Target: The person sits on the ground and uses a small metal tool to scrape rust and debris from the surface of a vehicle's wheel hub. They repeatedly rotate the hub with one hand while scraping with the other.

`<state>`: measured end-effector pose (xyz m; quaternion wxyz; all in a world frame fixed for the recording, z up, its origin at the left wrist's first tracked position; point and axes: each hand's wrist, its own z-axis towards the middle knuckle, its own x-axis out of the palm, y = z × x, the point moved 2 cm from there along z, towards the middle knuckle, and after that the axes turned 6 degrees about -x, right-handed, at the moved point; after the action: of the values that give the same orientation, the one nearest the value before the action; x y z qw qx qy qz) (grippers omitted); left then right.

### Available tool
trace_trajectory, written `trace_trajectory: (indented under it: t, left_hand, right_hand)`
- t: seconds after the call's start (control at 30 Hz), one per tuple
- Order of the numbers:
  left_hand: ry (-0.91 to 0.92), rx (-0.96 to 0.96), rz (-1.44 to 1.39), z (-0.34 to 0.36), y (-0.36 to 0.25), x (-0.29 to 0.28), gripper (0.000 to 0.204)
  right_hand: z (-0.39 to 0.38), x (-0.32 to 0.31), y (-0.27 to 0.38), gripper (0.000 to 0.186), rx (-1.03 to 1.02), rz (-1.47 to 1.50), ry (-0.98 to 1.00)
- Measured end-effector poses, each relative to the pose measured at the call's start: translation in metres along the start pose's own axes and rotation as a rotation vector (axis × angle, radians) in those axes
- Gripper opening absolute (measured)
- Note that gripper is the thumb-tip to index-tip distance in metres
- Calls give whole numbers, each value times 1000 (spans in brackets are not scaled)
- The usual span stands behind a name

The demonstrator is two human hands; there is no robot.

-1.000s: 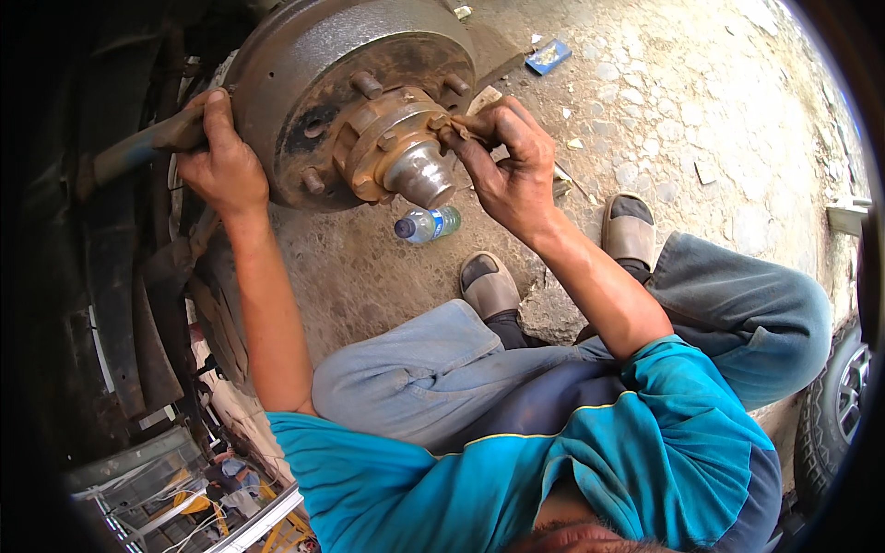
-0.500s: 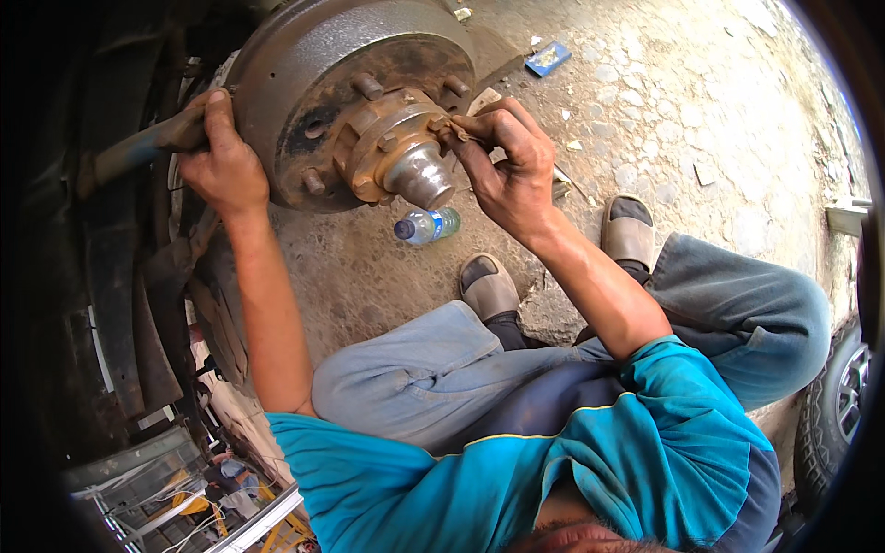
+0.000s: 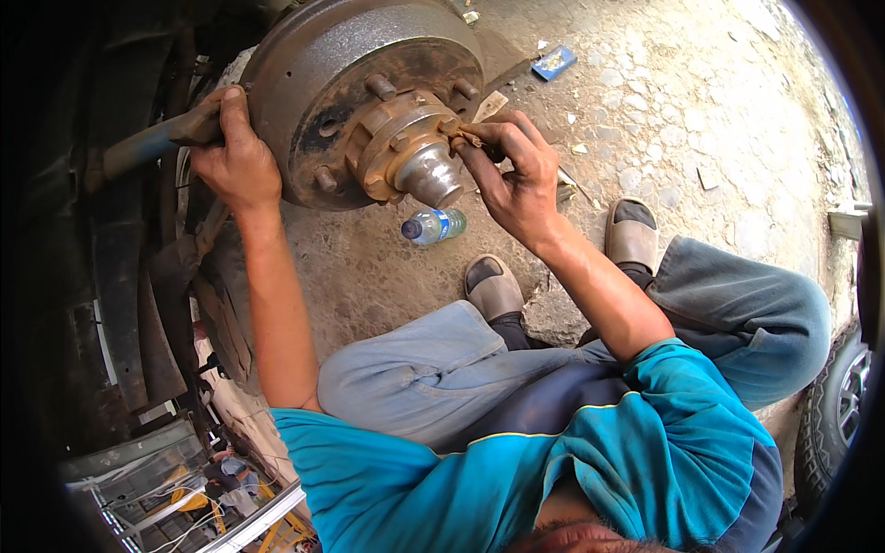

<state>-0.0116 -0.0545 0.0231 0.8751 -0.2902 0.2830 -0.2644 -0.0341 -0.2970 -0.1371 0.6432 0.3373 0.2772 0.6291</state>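
Pinch of right hand (image 3: 519,175) on one small rusty piece (image 3: 472,139) at one hub (image 3: 371,149), left hand (image 3: 241,168) against one drum (image 3: 346,51) upper left of centre, hold unclear, three studs (image 3: 381,88) showing, one bottle (image 3: 431,227) mid-frame.

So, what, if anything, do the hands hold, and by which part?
The right hand pinches a small rusty piece at the hub, part unclear; the left hand is at the drum, any grip hidden.

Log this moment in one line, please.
left hand: at edge of brake drum | right hand: curled, at hub | bottle: lying on ground
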Motion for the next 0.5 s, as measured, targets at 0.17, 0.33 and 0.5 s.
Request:
trace_trajectory:
  t: [0.17, 0.33, 0.5]
  left_hand:
    - [-6, -25, -14, -3, -2, 1, 19]
    - [7, -46, -1, -3, -5, 1, 18]
    - [21, -15, -49, -2, 2, -1, 19]
  right_hand:
    - [-4, 3, -1, 21, -89, -33, -58]
    - [-7, 2, -3, 22, -101, -87, -30]
    - [6, -2, 9, 18, -52, -63, -36]
